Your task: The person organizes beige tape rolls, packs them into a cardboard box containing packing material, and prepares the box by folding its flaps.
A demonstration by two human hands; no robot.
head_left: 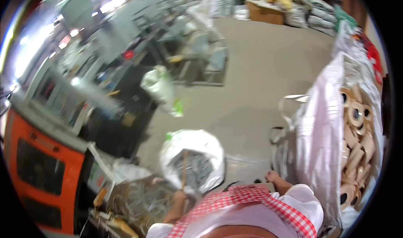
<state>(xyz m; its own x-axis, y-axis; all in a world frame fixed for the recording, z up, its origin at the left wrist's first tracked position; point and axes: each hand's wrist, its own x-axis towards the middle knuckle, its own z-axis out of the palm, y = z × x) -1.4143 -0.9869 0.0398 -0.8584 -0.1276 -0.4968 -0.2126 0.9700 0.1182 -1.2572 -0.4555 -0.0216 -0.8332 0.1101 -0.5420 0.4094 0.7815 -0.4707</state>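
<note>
- Fingers of the left hand (179,194) appear closed about the near end of a slim brown stick (184,168); their separate positions are too small and blurred to resolve.
- Stick: long axis runs away from the person, almost straight up the view, with its far end leaning very slightly to the right. It extends forward from the left hand, across the near rim of the white sack (215,147) and over the opening.
- White sack: stands on the floor (247,70) with its mouth open and roughly round, directly ahead of the left hand. Loose grey pieces (199,171) fill the visible interior, lying beneath the stick and mostly to its right. How deep the stick reaches among them cannot be told.
- Right hand (273,177): well apart from the stick, to the right of the white sack. Its fingers look loosely curled; whether they hold anything cannot be told. The left hand is plainly the nearer to both stick and sack.
- Surroundings: clear, looped scraps (145,202) lie to the left of the left forearm (173,213); a tall white bulk bag (317,120), holding tan parts (357,150), stands just beyond the right hand, on its right.
</note>
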